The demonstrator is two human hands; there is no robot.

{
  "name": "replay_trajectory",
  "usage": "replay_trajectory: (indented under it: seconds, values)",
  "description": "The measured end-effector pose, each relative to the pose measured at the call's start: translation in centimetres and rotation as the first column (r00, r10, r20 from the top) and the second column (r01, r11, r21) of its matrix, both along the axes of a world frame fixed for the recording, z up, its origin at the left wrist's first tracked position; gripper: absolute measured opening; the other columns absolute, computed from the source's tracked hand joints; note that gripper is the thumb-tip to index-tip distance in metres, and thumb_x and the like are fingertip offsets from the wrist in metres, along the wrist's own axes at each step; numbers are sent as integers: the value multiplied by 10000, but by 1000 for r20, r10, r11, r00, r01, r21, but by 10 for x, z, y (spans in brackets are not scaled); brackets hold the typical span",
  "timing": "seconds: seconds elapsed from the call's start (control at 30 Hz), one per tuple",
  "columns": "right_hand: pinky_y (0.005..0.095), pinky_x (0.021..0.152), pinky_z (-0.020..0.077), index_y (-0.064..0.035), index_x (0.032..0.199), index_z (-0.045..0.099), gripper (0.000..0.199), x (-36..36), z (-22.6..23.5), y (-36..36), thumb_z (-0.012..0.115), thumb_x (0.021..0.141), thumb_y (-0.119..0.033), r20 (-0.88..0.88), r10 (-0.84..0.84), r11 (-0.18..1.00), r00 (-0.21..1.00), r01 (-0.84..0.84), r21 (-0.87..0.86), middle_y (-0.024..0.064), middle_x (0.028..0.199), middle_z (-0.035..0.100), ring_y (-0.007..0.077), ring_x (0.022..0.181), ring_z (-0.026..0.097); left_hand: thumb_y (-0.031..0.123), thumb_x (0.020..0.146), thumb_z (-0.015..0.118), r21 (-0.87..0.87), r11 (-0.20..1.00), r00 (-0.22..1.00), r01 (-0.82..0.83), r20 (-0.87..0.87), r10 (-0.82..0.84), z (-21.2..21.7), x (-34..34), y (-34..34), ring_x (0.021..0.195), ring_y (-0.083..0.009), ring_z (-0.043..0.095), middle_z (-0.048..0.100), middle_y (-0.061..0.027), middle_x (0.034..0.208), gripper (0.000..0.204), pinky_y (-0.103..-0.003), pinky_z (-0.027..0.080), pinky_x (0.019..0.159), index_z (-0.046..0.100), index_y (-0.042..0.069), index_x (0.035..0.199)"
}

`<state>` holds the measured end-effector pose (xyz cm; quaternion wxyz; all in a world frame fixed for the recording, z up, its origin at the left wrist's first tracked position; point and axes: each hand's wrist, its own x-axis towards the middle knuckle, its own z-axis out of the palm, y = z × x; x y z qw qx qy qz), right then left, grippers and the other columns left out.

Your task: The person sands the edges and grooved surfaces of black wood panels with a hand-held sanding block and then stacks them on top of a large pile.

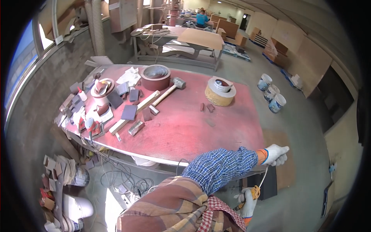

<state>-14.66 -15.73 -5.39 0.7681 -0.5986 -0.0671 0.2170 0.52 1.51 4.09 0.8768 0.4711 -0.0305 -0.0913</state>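
My left hand [276,154], in a white glove with an orange cuff, reaches past the table's right front corner with its fingers curled closed. A thin pale cord [264,176] runs down from it toward my right hand. Lower down, my right hand [248,203], also gloved, is closed around a yellow-orange looped thing [255,192] whose kind I cannot make out. A dark end of something sticks out on that hand's left side. Below both hands, a dark flat panel [269,187] lies beside a brown sheet [285,170] on the floor.
The red-topped table [232,131] carries a mallet [178,83], sanding-belt rolls [155,79], a yellowish roll [220,94], sanding blocks and wooden bars. Three buckets [277,103] stand on the floor at right. Tangled cables [129,179] lie below the table. Another workbench [177,48] stands behind.
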Motion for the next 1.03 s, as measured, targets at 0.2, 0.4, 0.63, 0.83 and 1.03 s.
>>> replay_trajectory:
  seconds: [0.2,0.4,0.63,0.83,1.03]
  values:
    - [306,483,455,-39,842,579,126,-5,-13,7,592,915,-140,47,206,939,978,-183,-291,2,563,463,109,446,416,557,961,483,374,922,995,101,-38,-94,12,-8,25,462,-148,475,541,-47,607,577,-300,385,424,645,21,824]
    - [336,502,487,-42,869,554,222,6,-22,-10,580,961,-241,-13,23,999,1000,-24,-31,-28,530,354,99,432,326,253,825,643,923,-113,913,-368,336,-232,-25,-24,38,1165,-308,583,670,-113,1167,278,-545,419,993,736,140,1061]
    - [438,767,548,-13,960,580,178,8,-26,9,563,957,-190,-22,374,921,927,-374,-112,29,639,512,166,568,511,304,799,689,491,-238,512,-838,560,-651,-34,-81,67,1474,-297,239,360,-48,1555,486,-578,147,1207,622,161,1258]
    - [412,912,523,48,1174,543,358,-1,-27,59,534,989,-258,137,464,880,875,-438,-185,141,1055,634,287,1020,661,298,827,660,844,22,825,-536,529,-200,-77,-146,98,1278,-380,502,464,-149,1452,608,-491,424,1055,477,81,1365]
    - [526,953,522,-1,1395,424,685,11,-35,139,502,986,-546,-226,469,882,854,-468,59,198,1312,532,347,1192,572,486,942,518,986,105,984,126,-138,111,-156,-321,184,1195,-361,582,540,-156,1372,592,-521,469,977,466,120,1405]
